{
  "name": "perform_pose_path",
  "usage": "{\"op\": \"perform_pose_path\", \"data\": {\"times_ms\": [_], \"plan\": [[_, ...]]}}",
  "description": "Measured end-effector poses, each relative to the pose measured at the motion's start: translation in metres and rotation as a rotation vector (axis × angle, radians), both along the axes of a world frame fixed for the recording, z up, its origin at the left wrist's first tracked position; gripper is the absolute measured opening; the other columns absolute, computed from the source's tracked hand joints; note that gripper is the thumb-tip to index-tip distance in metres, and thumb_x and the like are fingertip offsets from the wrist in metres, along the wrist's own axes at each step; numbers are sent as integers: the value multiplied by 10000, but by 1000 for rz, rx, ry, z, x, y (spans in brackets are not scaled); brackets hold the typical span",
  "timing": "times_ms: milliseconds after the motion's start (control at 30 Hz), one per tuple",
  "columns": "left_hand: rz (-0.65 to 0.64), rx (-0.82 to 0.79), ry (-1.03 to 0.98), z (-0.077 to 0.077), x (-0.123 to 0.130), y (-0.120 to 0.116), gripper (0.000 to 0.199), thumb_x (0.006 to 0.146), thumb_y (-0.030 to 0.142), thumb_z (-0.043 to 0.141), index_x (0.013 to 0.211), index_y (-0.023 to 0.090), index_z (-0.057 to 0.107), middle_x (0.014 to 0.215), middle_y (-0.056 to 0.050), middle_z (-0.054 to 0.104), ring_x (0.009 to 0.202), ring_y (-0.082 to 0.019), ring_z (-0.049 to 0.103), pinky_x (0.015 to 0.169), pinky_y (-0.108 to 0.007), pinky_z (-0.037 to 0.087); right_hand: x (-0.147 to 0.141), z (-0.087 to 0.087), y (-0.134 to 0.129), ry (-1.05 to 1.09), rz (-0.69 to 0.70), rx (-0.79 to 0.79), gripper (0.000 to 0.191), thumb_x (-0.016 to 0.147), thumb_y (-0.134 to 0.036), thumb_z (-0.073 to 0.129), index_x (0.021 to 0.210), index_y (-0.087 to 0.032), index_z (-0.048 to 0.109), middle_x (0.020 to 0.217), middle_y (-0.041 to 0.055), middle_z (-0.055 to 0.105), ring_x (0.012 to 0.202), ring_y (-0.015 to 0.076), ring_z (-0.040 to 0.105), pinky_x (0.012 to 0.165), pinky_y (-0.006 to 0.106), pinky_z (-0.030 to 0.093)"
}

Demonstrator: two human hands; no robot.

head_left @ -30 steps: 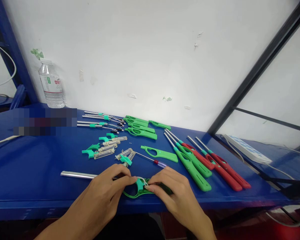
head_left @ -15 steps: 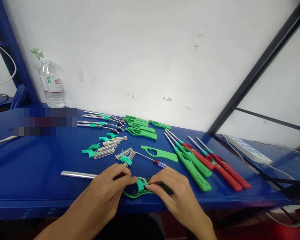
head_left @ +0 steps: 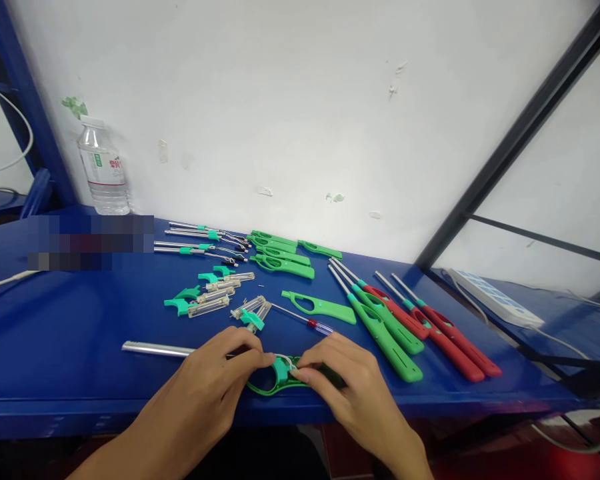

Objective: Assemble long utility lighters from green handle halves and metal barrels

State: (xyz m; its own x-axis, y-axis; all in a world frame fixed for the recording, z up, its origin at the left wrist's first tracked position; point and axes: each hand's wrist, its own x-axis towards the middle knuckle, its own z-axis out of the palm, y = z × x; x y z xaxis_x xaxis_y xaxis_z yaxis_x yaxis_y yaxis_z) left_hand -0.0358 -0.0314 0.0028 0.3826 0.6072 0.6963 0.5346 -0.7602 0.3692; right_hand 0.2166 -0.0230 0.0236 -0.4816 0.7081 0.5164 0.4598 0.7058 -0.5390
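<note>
At the table's front edge lies an open green lighter shell [head_left: 264, 391] with a teal trigger [head_left: 281, 371] in it and a silver tube [head_left: 155, 349] reaching out to the left. My left hand [head_left: 225, 377] is closed over the tube's inner end, its fingertips beside the trigger. The thumb and fingers of my right hand [head_left: 347, 377] pinch thin white wires [head_left: 291, 362] just right of the trigger and cover the shell's handle. Behind my hands lie a screwdriver [head_left: 321, 327], a loose green half shell [head_left: 330, 310] and clear tanks [head_left: 209, 306] with teal triggers.
Silver tubes with wires [head_left: 185, 251] and green shells [head_left: 285, 267] lie near the wall. Green lighters [head_left: 390, 343] and red lighters [head_left: 455, 350] lie to the right. A water bottle [head_left: 103, 167] stands at the back left; a power strip [head_left: 497, 299] is at the far right.
</note>
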Motion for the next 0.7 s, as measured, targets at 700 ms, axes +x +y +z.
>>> {"op": "perform_pose_path", "data": {"times_ms": [700], "plan": [[12,-26,-15,-3,0,0,381,1100,57,439,1197,260,746,1073,-24,701,900,-146,719,783,-235,542,-1,0,0,-1,-3,17,248,1135,-386,643,973,-240,763,920,13,803,826,201,708,812,343,508]]}}
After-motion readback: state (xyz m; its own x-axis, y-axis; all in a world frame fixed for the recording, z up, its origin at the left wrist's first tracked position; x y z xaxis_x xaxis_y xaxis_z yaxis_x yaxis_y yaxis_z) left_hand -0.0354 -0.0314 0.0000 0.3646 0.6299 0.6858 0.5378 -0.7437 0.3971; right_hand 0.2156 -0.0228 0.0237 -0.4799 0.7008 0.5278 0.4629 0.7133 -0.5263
